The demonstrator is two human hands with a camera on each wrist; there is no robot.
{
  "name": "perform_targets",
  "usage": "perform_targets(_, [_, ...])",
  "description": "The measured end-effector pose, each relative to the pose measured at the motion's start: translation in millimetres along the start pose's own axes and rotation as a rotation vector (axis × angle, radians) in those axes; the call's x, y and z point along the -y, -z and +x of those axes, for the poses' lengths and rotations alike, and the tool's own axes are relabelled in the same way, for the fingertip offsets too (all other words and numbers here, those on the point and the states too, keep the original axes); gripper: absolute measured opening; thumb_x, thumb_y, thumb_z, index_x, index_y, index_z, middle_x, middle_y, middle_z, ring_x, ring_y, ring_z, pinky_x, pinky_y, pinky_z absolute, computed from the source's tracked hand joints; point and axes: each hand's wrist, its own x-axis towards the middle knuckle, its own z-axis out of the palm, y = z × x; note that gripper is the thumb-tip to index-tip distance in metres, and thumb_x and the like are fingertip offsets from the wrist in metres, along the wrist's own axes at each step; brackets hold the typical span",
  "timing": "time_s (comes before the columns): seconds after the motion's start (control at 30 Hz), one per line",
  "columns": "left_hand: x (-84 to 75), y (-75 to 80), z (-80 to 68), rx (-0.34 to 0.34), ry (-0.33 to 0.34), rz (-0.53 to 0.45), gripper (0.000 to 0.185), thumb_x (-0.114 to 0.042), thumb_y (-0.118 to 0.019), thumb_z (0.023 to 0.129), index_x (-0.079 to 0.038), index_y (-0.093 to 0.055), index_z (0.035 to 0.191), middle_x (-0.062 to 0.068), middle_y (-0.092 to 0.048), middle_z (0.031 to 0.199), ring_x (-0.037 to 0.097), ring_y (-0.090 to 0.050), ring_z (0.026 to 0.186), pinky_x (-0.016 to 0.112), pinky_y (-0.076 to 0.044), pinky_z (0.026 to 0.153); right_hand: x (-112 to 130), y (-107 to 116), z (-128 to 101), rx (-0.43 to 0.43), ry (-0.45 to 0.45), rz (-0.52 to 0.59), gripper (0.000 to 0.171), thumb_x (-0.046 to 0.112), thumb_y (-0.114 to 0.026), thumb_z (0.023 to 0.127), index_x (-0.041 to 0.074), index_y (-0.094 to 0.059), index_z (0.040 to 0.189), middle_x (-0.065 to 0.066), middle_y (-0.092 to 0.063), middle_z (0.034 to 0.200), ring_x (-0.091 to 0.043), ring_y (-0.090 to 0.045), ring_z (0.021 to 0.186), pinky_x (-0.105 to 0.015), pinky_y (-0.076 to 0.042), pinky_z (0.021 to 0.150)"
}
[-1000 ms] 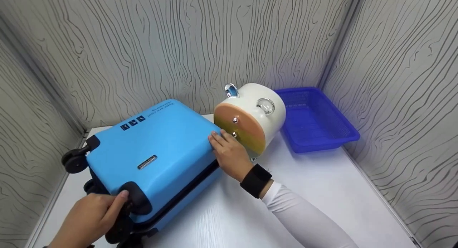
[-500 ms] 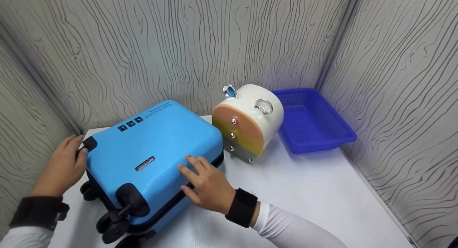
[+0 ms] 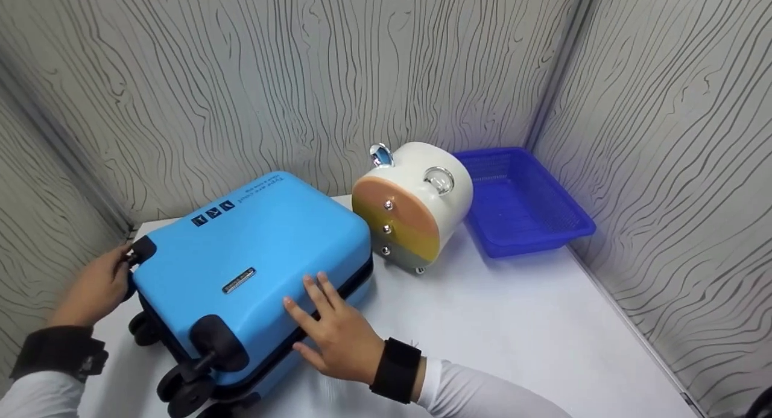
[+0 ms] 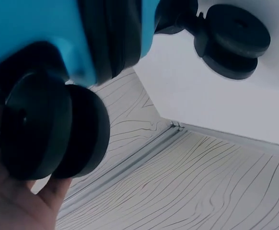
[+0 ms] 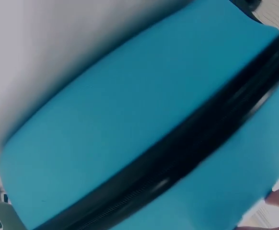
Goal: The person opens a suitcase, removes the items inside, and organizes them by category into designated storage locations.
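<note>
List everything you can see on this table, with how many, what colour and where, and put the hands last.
suitcase: one, light blue, lying flat at table's left
wheels: black, at suitcase's near-left end; full count not clear
round drawer box: one, white with peach and yellow front, behind the suitcase
basket: one, dark blue, far right corner
table: one, white
left hand: one, touching the rear wheel
right hand: one, fingers spread flat on suitcase's near edge

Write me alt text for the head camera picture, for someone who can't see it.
A blue suitcase lies flat on a white table; the right hand rests open on its lid near the zip, and the left hand holds a wheel at its far corner. Behind stand a round white drawer box and a blue basket.
</note>
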Motion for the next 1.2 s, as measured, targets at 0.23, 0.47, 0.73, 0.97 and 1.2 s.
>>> perform_targets(0.23, [-2.5, 3.3, -17.5, -0.015, 0.046, -0.024, 0.049, -0.006, -0.034, 0.114, 0.024, -0.037, 0.152, 0.055, -0.044, 0.143, 0.070, -0.050, 0.125, 0.079, -0.041, 0.100, -9.7, -1.8, 3.0, -0.026, 0.036, -0.032, 0.066, 0.047, -0.065, 0.108, 0.012, -0.051, 0.162, -0.031, -0.046, 0.165, -0.047, -0.047, 0.154, -0.043, -0.049, 0.120])
perform_targets(0.47, [-12.4, 6.6, -44.3, 0.027, 0.140, -0.022, 0.054, -0.015, -0.036, 0.116, 0.024, -0.033, 0.154, 0.054, -0.048, 0.140, 0.063, -0.058, 0.114, 0.071, -0.049, 0.091, -21.2, 5.4, 6.4, 0.025, 0.010, -0.015, 0.063, 0.050, -0.051, 0.114, 0.009, -0.052, 0.161, -0.029, -0.048, 0.165, -0.041, -0.047, 0.156, -0.046, -0.043, 0.126])
perform_targets(0.73, [-39.6, -6.7, -68.9, 0.001, 0.250, 0.024, 0.060, -0.023, -0.048, 0.114, 0.022, -0.037, 0.152, 0.050, -0.058, 0.132, 0.067, -0.059, 0.117, 0.072, -0.051, 0.092, -42.1, 10.9, 13.4, 0.144, -0.129, 0.122, 0.069, 0.049, -0.043, 0.116, 0.000, -0.044, 0.164, -0.026, -0.042, 0.170, -0.036, -0.044, 0.159, -0.047, -0.040, 0.128])
perform_targets(0.97, [-79.9, -23.3, -85.7, -0.065, 0.264, 0.045, 0.066, -0.029, -0.062, 0.110, 0.026, -0.047, 0.144, 0.043, -0.069, 0.121, 0.064, -0.066, 0.111, 0.072, -0.052, 0.093, -77.4, 12.3, 19.4, 0.203, -0.292, 0.362, 0.070, 0.043, -0.040, 0.117, -0.003, -0.031, 0.168, -0.022, -0.029, 0.177, -0.035, -0.030, 0.166, -0.050, -0.030, 0.133])
perform_targets(1.2, [-109.5, -25.5, -88.6, -0.034, 0.316, 0.035, 0.065, -0.031, -0.073, 0.103, 0.023, -0.056, 0.134, 0.035, -0.075, 0.108, 0.053, -0.073, 0.096, 0.063, -0.057, 0.081, -101.8, 14.7, 19.7, 0.176, -0.364, 0.500, 0.063, 0.038, -0.037, 0.118, 0.002, -0.031, 0.170, -0.020, -0.030, 0.177, -0.035, -0.030, 0.166, -0.053, -0.029, 0.133])
